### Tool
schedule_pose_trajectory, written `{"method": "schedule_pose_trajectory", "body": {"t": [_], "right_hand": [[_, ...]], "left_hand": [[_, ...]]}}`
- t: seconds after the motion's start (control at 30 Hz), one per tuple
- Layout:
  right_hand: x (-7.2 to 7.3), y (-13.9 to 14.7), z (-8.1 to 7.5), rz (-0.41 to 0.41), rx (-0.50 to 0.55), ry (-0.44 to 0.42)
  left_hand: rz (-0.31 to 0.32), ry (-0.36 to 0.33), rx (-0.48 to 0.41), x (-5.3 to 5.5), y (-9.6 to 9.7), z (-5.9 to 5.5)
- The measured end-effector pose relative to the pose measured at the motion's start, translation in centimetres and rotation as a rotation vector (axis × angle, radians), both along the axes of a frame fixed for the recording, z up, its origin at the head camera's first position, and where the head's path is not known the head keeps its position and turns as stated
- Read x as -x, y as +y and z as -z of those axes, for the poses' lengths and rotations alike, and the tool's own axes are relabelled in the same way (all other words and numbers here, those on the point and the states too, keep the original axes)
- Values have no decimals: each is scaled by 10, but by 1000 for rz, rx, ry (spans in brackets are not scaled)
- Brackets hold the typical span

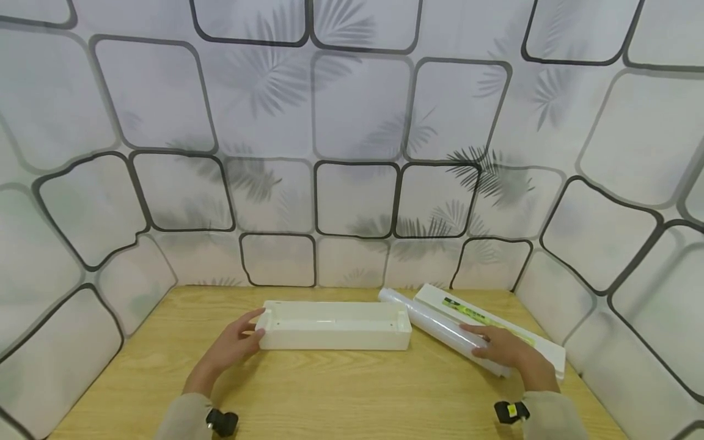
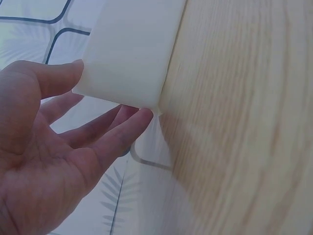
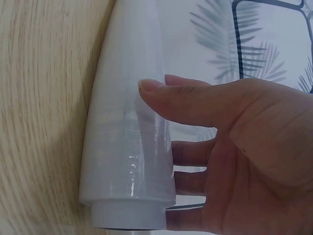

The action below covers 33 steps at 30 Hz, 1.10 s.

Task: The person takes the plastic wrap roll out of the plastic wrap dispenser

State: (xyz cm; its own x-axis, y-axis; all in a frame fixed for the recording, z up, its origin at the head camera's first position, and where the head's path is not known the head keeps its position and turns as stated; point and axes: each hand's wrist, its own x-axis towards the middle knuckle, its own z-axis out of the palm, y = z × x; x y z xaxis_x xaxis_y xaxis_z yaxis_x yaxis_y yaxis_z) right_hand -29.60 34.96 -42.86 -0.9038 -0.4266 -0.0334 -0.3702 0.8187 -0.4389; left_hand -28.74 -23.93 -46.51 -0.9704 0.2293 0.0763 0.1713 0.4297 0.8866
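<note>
A long white plastic box (image 1: 334,340), open at the top, sits on the wooden table. My left hand (image 1: 235,342) holds its left end, fingers and thumb spanning the end wall; in the left wrist view the thumb is at one edge of the box (image 2: 132,46) and the fingertips at its corner. On the right lies a roll of clear plastic wrap (image 1: 440,327), slanting toward me. My right hand (image 1: 503,347) grips the roll near its close end. In the right wrist view the thumb lies over the roll (image 3: 129,127), the other fingers partly hidden behind it.
A long white lid (image 1: 541,347) with a green and yellow label lies slanted behind the roll, partly covered by the right hand. The wooden table (image 1: 330,391) ends against a patterned curtain-like backdrop (image 1: 357,201) at the back and both sides.
</note>
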Motion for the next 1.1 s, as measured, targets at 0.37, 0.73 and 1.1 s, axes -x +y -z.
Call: {"method": "schedule_pose_trajectory", "body": {"t": [0.37,0.73,1.1], "right_hand": [[0,-1,-5,5,-19,8],[-1,-4,-5,21,-37,57],[1,-4,0,8,-6,120]], "left_hand": [[-6,5,-6,0,0,1],[6,9,-18,-2,0,1],[-2,5,-10,-3,1,0]]}}
